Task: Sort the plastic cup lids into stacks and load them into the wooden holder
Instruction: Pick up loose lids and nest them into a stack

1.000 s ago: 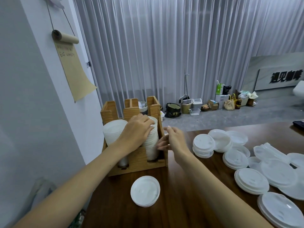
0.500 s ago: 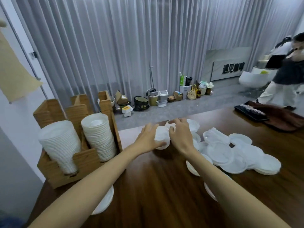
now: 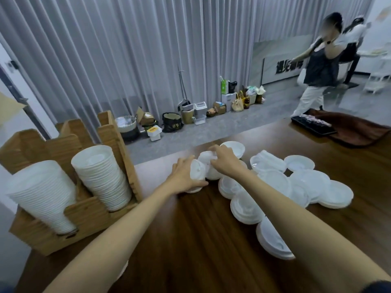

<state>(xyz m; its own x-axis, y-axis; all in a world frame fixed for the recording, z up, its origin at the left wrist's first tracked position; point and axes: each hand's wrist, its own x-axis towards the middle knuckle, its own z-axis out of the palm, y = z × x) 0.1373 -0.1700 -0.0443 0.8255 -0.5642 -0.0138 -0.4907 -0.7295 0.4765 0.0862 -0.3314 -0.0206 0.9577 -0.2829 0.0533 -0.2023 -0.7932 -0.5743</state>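
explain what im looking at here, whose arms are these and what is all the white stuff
The picture comes from a camera worn on a person's head, looking down at their own bare arms. The left hand and right hand together grip a small stack of white plastic cup lids at the far edge of the dark wooden table. More loose white lids lie spread to the right. On the left stands a light wooden holder with two tall lid stacks already inside.
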